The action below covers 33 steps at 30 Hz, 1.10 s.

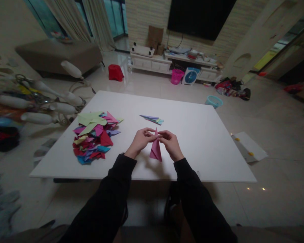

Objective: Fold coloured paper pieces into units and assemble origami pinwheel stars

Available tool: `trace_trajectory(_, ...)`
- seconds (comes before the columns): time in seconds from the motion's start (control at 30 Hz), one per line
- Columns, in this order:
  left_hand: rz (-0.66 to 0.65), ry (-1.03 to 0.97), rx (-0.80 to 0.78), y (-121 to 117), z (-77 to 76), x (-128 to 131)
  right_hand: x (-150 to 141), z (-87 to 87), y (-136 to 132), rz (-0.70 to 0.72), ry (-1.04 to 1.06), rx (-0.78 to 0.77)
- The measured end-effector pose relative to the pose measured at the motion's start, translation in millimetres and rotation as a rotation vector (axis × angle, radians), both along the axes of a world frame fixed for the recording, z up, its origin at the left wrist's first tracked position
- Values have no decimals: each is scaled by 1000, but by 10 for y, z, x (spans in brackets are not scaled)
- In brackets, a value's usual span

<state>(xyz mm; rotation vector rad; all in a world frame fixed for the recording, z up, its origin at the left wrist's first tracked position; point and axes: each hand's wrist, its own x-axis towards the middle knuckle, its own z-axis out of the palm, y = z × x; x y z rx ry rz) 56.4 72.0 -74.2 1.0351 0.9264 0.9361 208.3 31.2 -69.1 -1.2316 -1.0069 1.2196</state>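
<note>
Between my two hands, above the front middle of the white table [190, 135], is a pink folded paper [156, 151], long and narrow with its point facing away from me. My left hand [141, 139] pinches its left edge near the point. On the opposite edge, my right hand [170, 141] grips it with thumb and fingers. Just beyond my hands lie several slim folded papers [152, 119] in purple, green and other colours. To the left is a heaped pile of folded papers [93, 136], red, pink, green, blue and yellow.
A lamp with several white shades [53, 108] crowds the table's left side. Off the far right corner stands a light-blue basket [214, 101]. A white board [249, 146] is low on the right. Farther away are a red stool [115, 73] and a pink bin [176, 77].
</note>
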Motion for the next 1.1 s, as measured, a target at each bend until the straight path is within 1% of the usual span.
trace_trajectory(0.13, -15, 60, 16, 12, -10, 7, -4, -36, 5, 6, -47, 14)
trace_trajectory(0.23, 5, 102, 42, 14, -15, 12, -2, -41, 8, -13, -80, -1)
trace_trajectory(0.43, 43, 70, 52, 17, -15, 10, -10, -17, -4, 18, -119, 2)
trace_trajectory(0.53, 123, 41, 62, 36, -11, 0, -13, -28, -12, 60, -160, -50)
trace_trajectory(0.63, 247, 13, 53, 69, -2, -19, -11, -65, -12, 92, -191, -96)
trace_trajectory(0.7, 330, -1, 43, 91, 2, -32, -7, -92, -6, 119, -200, -94)
trace_trajectory(0.77, 369, -3, 34, 100, 7, -41, -3, -112, 2, 133, -215, -68)
trace_trajectory(0.83, 341, 7, 24, 91, 12, -43, 1, -119, 9, 117, -216, -44)
trace_trajectory(1.0, 127, 44, 12, 35, 15, -19, 10, -105, 14, 35, -146, -26)
trace_trajectory(1.03, 116, 53, 25, 32, 10, -14, 12, -102, 14, 20, -138, -21)
trace_trajectory(1.1, 167, 63, 55, 43, -6, -11, 19, -100, 13, -2, -123, -11)
